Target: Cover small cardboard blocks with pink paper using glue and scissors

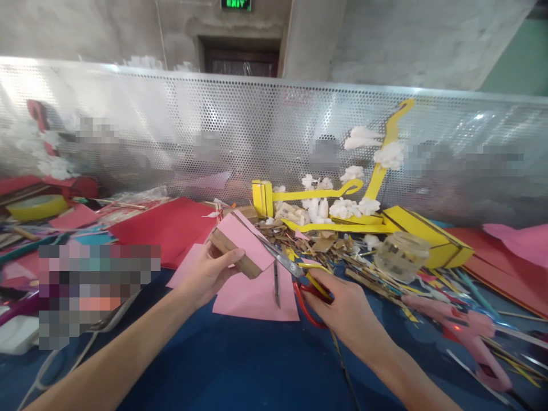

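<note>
My left hand [214,267] grips a small cardboard box [240,257] whose upper face is covered with pink paper [246,240]; the thumb presses on the front edge. In my right hand [338,297] is a pair of scissors [293,267] with red and yellow handles, my fingers in the loops. The blades are parted and reach to the right edge of the pink paper on the box. Beneath them, a pink sheet [252,297] lies on the blue table [214,359].
Yellow paper pieces [428,234] with white fluff stand at the back right, before a perforated metal screen [265,125]. A clear jar [402,257], cardboard scraps [325,245] and a pink glue gun [466,331] lie right. Red paper [166,228] and a yellow tape roll [36,206] are left.
</note>
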Demonstrator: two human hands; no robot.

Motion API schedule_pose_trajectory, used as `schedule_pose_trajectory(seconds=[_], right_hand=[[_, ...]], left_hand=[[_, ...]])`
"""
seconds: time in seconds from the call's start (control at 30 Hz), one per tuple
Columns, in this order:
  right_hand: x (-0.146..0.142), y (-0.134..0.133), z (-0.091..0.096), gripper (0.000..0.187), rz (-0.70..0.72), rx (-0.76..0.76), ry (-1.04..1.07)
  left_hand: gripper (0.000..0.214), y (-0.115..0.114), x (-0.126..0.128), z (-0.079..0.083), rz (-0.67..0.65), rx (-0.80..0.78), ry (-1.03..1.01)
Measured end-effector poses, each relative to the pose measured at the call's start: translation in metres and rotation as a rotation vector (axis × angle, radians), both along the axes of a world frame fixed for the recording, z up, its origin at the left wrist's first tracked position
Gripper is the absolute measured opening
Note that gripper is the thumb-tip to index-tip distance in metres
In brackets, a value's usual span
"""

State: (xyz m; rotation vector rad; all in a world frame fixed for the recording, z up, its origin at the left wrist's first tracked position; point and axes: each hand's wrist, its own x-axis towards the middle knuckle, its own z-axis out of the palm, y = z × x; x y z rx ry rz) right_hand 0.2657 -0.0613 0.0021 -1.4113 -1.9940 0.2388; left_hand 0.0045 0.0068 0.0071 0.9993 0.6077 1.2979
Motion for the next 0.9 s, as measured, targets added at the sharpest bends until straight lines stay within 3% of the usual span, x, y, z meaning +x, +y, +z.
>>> schedule_pose_trajectory(seconds=[0.2,0.4,0.9], right_hand=[[0.0003,0.0040,-0.0042,0.012,-0.005,-0.014,-0.024],[0.0014,0.0000,-0.0031,0.035,-0.076,-0.090,-0.188],[-0.0024,0.0011,-0.0048,0.019,0.057,-0.019,-0.069]], left_hand=[[0.042,-0.0050,0.0021,0.0046,-0.014,-0.005,0.011],[0.045,-0.0060,0.0027,0.0035,-0.029,0.014,0.009],[0.047,-0.0044,0.0002,0.0067,0.037,0.005,0.039]])
